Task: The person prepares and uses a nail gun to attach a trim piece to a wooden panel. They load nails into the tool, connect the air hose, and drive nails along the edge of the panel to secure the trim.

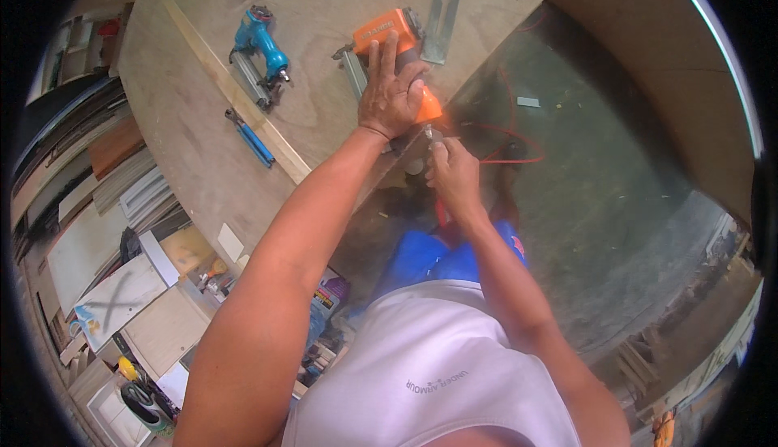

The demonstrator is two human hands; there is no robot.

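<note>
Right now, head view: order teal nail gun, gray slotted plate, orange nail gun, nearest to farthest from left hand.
1. Orange nail gun: under the left hand.
2. Gray slotted plate: ahead, to the right.
3. Teal nail gun: off to the left.

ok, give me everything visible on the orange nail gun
The orange nail gun lies near the edge of the wooden table. Its glossy, plastic- or paint-like body carries printed marks, with a dark grey cap at one end and a silver, metal-looking magazine alongside. The left hand lies across it, hiding much of the middle. At the orange handle end, the right hand closes on a metal fitting; whether it is coupled is unclear.
</note>
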